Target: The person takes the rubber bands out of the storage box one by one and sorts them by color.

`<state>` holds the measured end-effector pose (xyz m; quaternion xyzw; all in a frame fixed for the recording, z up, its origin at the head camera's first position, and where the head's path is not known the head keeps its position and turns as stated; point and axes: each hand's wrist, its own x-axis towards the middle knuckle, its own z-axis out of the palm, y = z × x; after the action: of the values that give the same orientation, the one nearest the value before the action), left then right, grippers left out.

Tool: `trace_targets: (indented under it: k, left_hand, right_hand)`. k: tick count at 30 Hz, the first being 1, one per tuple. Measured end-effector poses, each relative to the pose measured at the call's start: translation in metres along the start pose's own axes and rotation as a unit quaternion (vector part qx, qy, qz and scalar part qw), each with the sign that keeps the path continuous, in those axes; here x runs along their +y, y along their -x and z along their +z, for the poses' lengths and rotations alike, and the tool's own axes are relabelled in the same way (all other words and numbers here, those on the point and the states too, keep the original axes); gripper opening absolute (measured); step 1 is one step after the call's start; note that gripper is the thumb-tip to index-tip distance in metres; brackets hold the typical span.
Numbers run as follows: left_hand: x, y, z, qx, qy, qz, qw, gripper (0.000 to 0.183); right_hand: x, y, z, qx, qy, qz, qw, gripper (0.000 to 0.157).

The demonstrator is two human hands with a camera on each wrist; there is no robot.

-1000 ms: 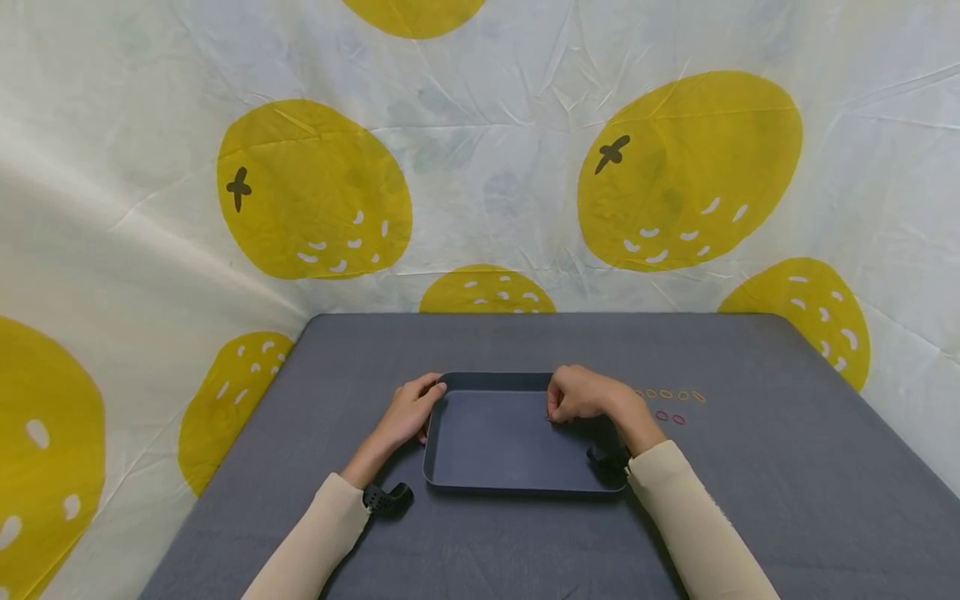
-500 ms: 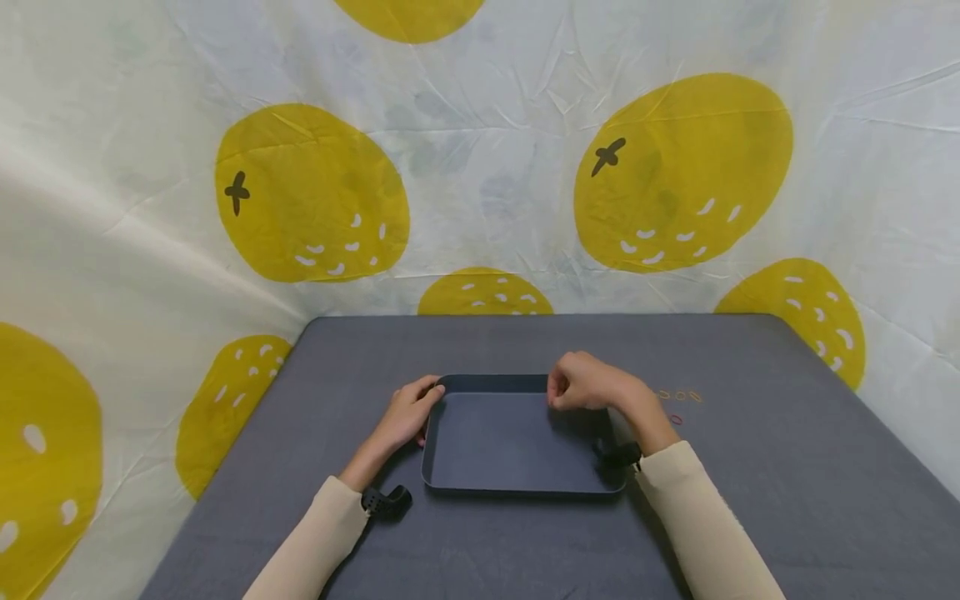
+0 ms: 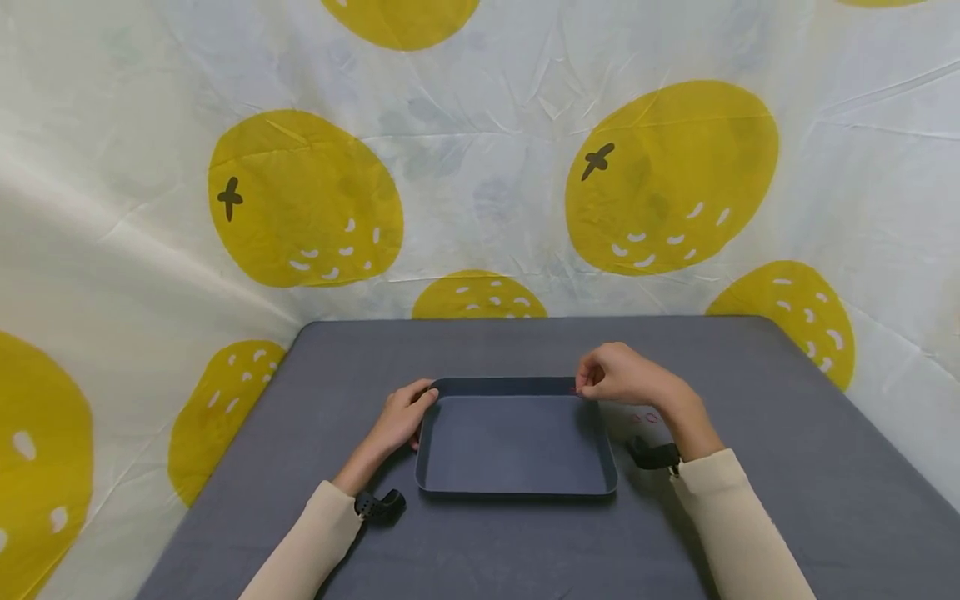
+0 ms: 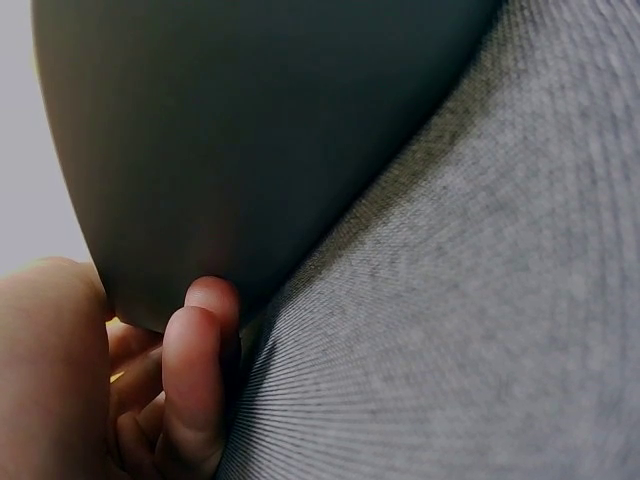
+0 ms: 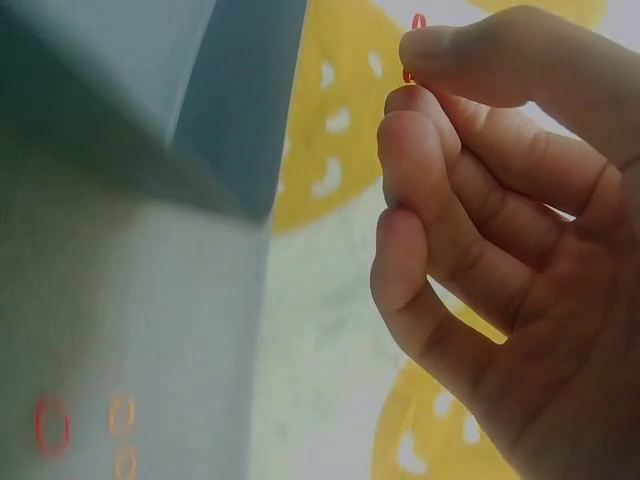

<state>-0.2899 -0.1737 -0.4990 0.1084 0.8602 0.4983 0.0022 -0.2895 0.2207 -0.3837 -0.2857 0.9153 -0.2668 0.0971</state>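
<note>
My left hand [image 3: 397, 421] grips the left rim of a dark grey rectangular tray [image 3: 517, 492], thumb at the rim. In the left wrist view, fingertips [image 4: 192, 365] press against the tray's outer wall. My right hand [image 3: 630, 379] is raised over the tray's back right corner. Between its thumb and index finger it pinches a small red rubber band [image 5: 419, 20], of which just a sliver shows. The other fingers curl loosely below. Two more red rubber bands [image 3: 651, 418] lie on the cloth right of the tray, below the right wrist.
Orange rubber bands [image 5: 121, 415] lie beside a red one in the right wrist view; from the head view the right hand hides them. A grey cloth [image 3: 480, 542] covers the table. Behind it hangs a white curtain [image 3: 487, 192] with yellow fruit prints.
From over the tray's inside, my right hand has risen and moved right to its back right corner, still pinching the red rubber band. My left hand keeps its hold on the tray.
</note>
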Motion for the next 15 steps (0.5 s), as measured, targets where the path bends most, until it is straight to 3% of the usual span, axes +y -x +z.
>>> trace_targets:
  k: [7, 15]
  left_hand:
    - [-0.001, 0.002, 0.0, 0.01, -0.003, -0.007, 0.9999, 0.034]
    - [0.001, 0.001, 0.001, 0.006, -0.006, -0.006, 1.0, 0.031]
  right_hand:
    - [0.022, 0.026, -0.015, 0.034, 0.02, 0.013, 0.999, 0.01]
    - [0.055, 0.06, -0.025, 0.069, 0.018, 0.06, 0.996, 0.004]
